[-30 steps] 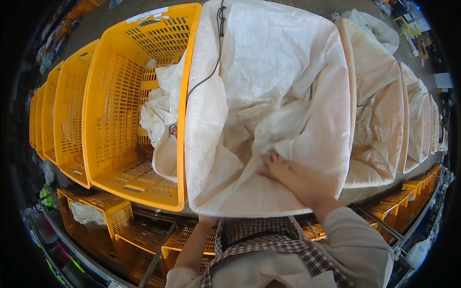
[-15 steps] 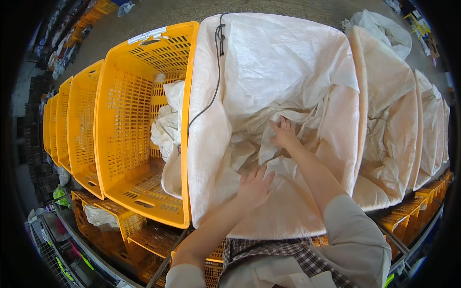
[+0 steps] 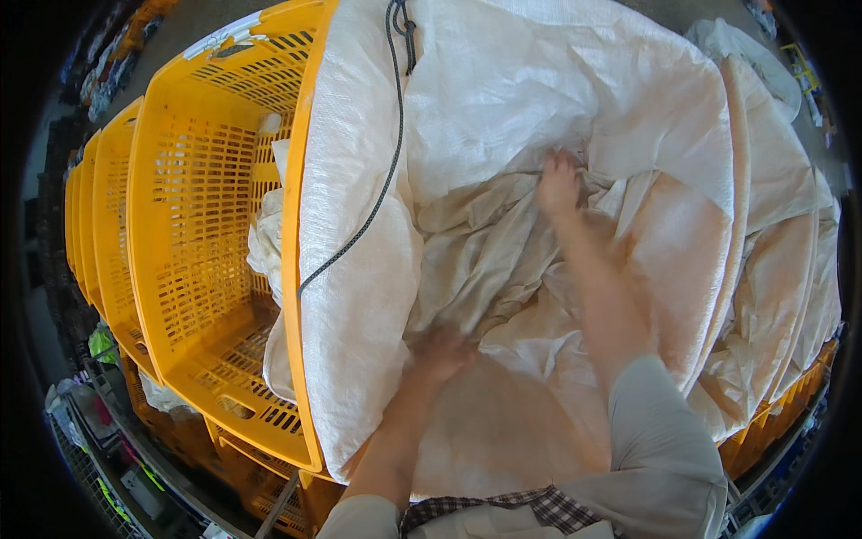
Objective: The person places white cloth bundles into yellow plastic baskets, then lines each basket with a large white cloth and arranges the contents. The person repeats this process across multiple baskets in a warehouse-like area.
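Note:
A large white woven sack (image 3: pixel 503 99) lines the crate in front of me, its mouth spread wide and its folds bunched at the bottom. Deep inside, my right hand (image 3: pixel 561 184) presses on the far folds, fingers partly showing and apparently holding nothing. Nearer to me and to the left, my left hand (image 3: pixel 442 350) touches the sack's inner near side; motion smears its fingers. A dark cord (image 3: pixel 395 135), knotted near its upper end, hangs over the sack's left part.
On the left stands an open yellow slotted crate (image 3: pixel 202 180) with a crumpled whitish cloth or sack (image 3: pixel 267 238) inside. More yellow crates (image 3: pixel 117 207) line up beyond it. Other sack-lined crates (image 3: pixel 772 225) continue on the right. A wire rack (image 3: pixel 99 458) is at lower left.
My view has come closer to the sack. My right hand has reached farther in, toward the far side. My left hand has moved down and left, and its fingers have become blurred.

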Motion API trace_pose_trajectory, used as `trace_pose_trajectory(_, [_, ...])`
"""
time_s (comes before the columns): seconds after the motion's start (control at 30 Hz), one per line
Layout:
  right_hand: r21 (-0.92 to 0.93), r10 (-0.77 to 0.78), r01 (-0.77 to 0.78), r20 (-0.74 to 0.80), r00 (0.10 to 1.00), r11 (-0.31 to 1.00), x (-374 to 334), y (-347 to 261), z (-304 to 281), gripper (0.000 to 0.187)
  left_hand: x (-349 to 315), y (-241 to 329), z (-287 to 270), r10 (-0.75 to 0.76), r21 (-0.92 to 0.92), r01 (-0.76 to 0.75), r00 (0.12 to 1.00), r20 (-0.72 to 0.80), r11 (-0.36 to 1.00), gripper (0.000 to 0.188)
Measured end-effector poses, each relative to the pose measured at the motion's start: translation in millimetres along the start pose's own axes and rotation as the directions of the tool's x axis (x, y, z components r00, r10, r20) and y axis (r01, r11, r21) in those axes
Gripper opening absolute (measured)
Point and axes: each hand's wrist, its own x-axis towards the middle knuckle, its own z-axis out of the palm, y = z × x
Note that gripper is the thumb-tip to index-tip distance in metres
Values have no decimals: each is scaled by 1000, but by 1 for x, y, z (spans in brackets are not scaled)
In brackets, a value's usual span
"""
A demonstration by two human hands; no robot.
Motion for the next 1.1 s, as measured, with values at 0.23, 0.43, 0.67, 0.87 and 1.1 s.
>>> trace_pose_trajectory(0.23, [321, -375, 215, 604, 704, 922, -220, -34, -58, 36, -13, 50, -57, -184, -613, -102, 904, -386, 783, 37])
trace_pose_trajectory(0.43, [190, -314, 274, 784, 535, 943, -279, 0, -21, 30, -212, 153, -112, 643, -122, -910, 371, -670, 397, 26])
trace_pose_trajectory(0.67, [640, -248, -68, 390, 887, 765, -255, -48, -142, 16, -240, -66, -234, 261, 282, 35, 287, -922, 959, 53])
trace_pose_trajectory(0.87, [935, -156, 11, 47, 987, 355, -298, -169, -289, 15, -241, -149, -241, 36, -898, -209, 977, -212, 388, 48])
trace_pose_trajectory(1.1, [898, -45, 133, -125, 991, 420, -327, -322, -343, 46, -428, -249, -281, 361, -770, -637, 713, -601, -26, 44])
